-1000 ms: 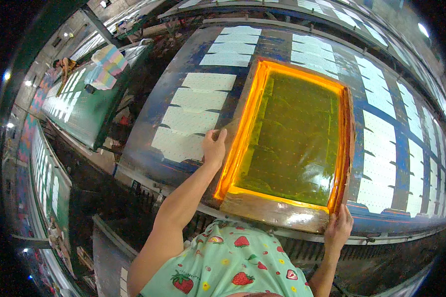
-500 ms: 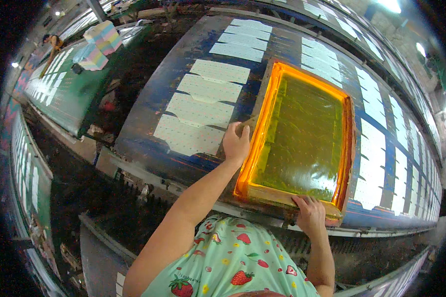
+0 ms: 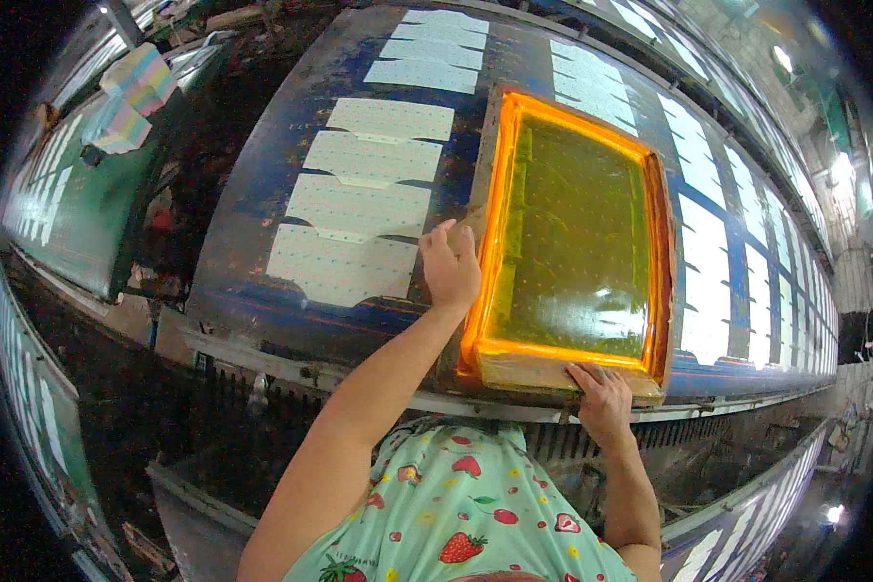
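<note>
A screen-printing frame [image 3: 580,228] lies on the long dark table, its mesh yellow-green and its raised border bright orange. My left hand [image 3: 452,270] is at its left side, thumb against the outer edge and fingers bent; part of this grip is hidden. On the near edge, toward the right corner, my right hand [image 3: 603,403] has its fingers closed over the rim. Left of the frame, pale dotted cut pieces [image 3: 354,206] with curved edges lie in a column. A faint dotted pattern shows through the mesh.
More white pieces [image 3: 705,281] lie in columns to the right along the table. A green table [image 3: 78,233] stands at the left, bearing stacked pastel-coloured blocks [image 3: 126,121]. A metal rail [image 3: 291,367] runs along my table's near edge. Another table [image 3: 737,533] is at the lower right.
The whole view has shifted, with the table and frame appearing farther left and higher. Both hands stay at the same sides of the frame. The left hand's fingers look slightly more spread.
</note>
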`<state>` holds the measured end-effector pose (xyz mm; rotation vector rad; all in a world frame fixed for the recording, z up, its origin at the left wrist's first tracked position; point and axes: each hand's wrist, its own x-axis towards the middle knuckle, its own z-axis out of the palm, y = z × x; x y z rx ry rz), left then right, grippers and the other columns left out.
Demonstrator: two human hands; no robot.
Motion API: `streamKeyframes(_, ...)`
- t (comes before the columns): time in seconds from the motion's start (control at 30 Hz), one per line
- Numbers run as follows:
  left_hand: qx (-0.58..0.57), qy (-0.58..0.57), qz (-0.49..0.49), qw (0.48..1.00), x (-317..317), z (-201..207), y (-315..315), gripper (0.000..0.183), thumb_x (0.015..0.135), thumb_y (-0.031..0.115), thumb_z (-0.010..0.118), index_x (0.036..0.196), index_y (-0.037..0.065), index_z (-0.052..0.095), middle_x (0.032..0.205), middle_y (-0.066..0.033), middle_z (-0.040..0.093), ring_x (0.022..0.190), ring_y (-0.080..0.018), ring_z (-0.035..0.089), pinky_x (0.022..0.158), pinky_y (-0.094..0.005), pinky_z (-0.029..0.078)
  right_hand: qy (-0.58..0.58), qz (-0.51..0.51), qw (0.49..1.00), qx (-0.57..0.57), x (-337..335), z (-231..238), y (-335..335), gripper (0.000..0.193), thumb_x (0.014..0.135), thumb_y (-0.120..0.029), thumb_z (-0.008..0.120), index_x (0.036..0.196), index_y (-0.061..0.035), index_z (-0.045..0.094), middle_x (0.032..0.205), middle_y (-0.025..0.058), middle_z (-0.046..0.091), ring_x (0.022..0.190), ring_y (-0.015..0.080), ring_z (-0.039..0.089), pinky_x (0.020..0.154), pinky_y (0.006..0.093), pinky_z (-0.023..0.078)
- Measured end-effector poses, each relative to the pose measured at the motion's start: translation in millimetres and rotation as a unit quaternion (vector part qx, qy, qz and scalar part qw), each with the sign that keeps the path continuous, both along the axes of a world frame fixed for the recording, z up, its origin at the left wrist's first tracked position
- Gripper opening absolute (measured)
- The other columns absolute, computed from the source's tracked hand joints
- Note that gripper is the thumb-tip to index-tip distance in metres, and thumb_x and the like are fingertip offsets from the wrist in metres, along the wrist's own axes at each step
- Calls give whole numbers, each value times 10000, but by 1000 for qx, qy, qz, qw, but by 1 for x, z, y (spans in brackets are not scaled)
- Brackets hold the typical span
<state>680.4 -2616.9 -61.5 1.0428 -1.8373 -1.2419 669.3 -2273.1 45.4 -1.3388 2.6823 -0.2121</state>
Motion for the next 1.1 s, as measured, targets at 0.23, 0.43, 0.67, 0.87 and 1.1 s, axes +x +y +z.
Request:
streamKeyframes(0.23,22,-27,-7,999,-1,-2,-2,459,1122,371,625,1423,24,631,1415,-239,589,1342,-416,582,1171,-483,463,120,29,987,-100,-87,-37,-42,464,887,8,637,1311,-133,762,1246,102,763,1132,364,726,983,485,563)
streamKeyframes(0.43,-3,-23,19,1000,-2,-7,-1,410,1124,330,627,1371,5,665,1361,-229,644,1323,-391,598,1172,-475,454,134,64,982,-118,-219,-51,-112,396,911,-12,632,1257,-145,772,1173,101,764,1105,357,725,938,497,572)
streamKeyframes(0.67,-14,-41,48,998,-6,-1,4,362,1155,288,601,1349,-6,688,1295,-183,694,1225,-321,653,1098,-427,500,155,86,980,-90,-377,-67,-182,535,847,-9,662,1341,-187,765,1254,156,743,1189,400,699,1018,532,558)
streamKeyframes(0.87,-1,-88,73,993,-11,10,9,372,1180,297,577,1359,-9,689,1299,-149,708,1186,-258,656,1064,-391,510,130,47,987,-80,-475,-64,-236,420,935,-79,630,1319,-192,758,1135,150,788,1060,408,775,925,566,617)
streamKeyframes(1.1,7,-130,90,987,-13,4,7,396,1183,321,565,1336,-23,689,1268,-144,719,1180,-258,655,1072,-389,500,162,58,977,-126,-516,-65,-250,490,915,-62,643,1361,-216,770,1142,153,814,1115,392,777,985,528,623)
